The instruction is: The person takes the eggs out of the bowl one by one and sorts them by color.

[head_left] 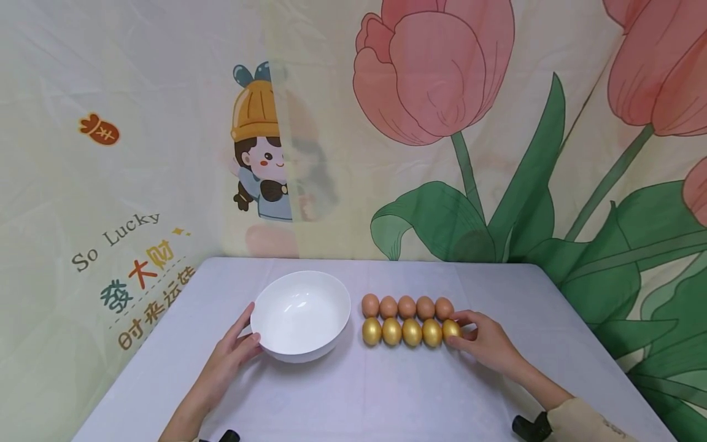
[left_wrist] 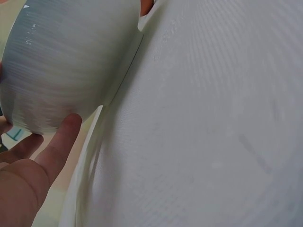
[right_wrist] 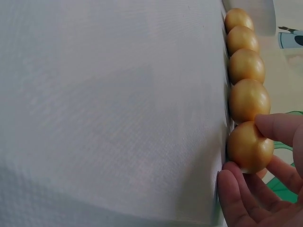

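A large white bowl (head_left: 301, 316) stands on the left part of the table. My left hand (head_left: 234, 353) is at its left side, with thumb and fingers spread against the outer wall. In the left wrist view, the thumb (left_wrist: 64, 137) lies against the bowl (left_wrist: 66, 61). Right of the bowl, several golden eggs (head_left: 411, 333) stand in a row, in front of a row of several brown eggs (head_left: 407, 306). The rightmost golden egg (right_wrist: 250, 147) is pinched by my right hand (head_left: 488, 342), thumb on the near side and fingers around the far side.
A white cloth (head_left: 353, 399) covers the table. Behind it hangs a printed backdrop (head_left: 331, 239) with pink tulips, a cartoon child and lettering. Dark wrist straps (head_left: 533, 426) show at the lower edge near the sleeves.
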The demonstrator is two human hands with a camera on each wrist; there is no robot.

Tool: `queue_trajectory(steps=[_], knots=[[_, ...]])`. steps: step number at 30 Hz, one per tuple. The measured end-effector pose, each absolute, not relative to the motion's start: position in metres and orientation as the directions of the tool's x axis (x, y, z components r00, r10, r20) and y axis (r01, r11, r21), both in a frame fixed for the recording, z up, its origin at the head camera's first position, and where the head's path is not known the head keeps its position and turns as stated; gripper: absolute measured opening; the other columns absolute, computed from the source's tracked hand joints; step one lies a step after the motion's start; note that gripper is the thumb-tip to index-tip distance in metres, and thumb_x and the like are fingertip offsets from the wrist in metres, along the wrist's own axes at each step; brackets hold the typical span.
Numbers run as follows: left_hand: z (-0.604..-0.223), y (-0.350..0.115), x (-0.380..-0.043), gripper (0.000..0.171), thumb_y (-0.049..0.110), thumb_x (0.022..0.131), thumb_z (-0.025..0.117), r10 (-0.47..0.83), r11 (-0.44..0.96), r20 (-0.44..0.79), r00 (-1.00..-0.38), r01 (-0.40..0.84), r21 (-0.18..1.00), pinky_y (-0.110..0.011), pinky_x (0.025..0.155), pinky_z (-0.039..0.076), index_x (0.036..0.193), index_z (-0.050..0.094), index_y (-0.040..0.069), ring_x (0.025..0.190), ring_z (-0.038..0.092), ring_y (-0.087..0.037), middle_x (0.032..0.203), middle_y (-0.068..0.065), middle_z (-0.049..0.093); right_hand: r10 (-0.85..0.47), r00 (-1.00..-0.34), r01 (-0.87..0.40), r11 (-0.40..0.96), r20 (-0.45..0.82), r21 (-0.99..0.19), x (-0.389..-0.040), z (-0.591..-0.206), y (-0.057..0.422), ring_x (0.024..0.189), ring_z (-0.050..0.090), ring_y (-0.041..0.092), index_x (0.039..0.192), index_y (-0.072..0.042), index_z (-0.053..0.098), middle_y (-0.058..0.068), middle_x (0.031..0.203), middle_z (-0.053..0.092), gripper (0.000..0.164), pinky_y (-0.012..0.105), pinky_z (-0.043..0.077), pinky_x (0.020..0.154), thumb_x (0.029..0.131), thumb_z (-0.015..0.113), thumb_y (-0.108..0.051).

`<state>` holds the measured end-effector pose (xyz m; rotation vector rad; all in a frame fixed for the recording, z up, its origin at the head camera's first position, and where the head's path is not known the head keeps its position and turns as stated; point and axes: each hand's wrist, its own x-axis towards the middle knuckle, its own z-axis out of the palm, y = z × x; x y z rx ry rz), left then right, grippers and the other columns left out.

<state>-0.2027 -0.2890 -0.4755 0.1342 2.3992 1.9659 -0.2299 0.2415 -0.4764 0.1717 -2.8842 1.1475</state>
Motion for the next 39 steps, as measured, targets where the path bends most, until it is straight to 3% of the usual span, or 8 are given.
queue_trajectory(steps=[22, 31, 33, 39], knots=[[-0.476, -0.286, -0.206, 0.075, 0.031, 0.111, 0.058, 0.104, 0.186, 0.032, -0.994, 0.051, 0.981, -0.019, 0.101, 0.056, 0.172, 0.016, 0.024, 0.119, 0.058, 0.012, 0.177, -0.018, 0.012, -0.120, -0.991, -0.127, 0.713, 0.058, -0.689, -0.227, -0.472, 0.249, 0.094, 0.068, 0.018, 0.140, -0.006, 0.065, 0.014, 0.127, 0.069, 0.061, 0.027, 0.059, 0.070, 0.090, 0.088, -0.032], [-0.476, -0.288, -0.205, 0.075, 0.030, 0.111, 0.059, 0.101, 0.198, 0.030, -0.994, 0.050, 0.979, -0.020, 0.102, 0.056, 0.172, 0.017, 0.023, 0.119, 0.057, 0.011, 0.177, -0.018, 0.013, -0.107, -0.992, -0.124, 0.737, 0.067, -0.665, -0.218, -0.464, 0.250, 0.098, 0.070, 0.025, 0.141, -0.005, 0.064, 0.019, 0.129, 0.066, 0.067, 0.030, 0.061, 0.071, 0.087, 0.090, -0.036], [-0.475, -0.290, -0.204, 0.075, 0.031, 0.111, 0.059, 0.095, 0.216, 0.026, -0.995, 0.046, 0.975, -0.019, 0.101, 0.056, 0.172, 0.017, 0.023, 0.124, 0.057, 0.005, 0.177, -0.016, 0.013, -0.109, -0.991, -0.133, 0.744, 0.078, -0.654, -0.215, -0.459, 0.252, 0.101, 0.070, 0.028, 0.141, -0.005, 0.063, 0.021, 0.131, 0.065, 0.067, 0.034, 0.062, 0.073, 0.087, 0.089, -0.036], [-0.470, -0.295, -0.198, 0.077, 0.036, 0.108, 0.062, 0.067, 0.319, 0.002, -0.998, 0.023, 0.948, -0.016, 0.097, 0.056, 0.172, 0.021, 0.023, 0.146, 0.047, -0.038, 0.175, -0.018, 0.017, -0.117, -0.984, -0.178, 0.757, 0.138, -0.629, -0.202, -0.445, 0.261, 0.111, 0.068, 0.037, 0.143, -0.007, 0.063, 0.022, 0.136, 0.062, 0.058, 0.041, 0.065, 0.079, 0.094, 0.083, -0.030]])
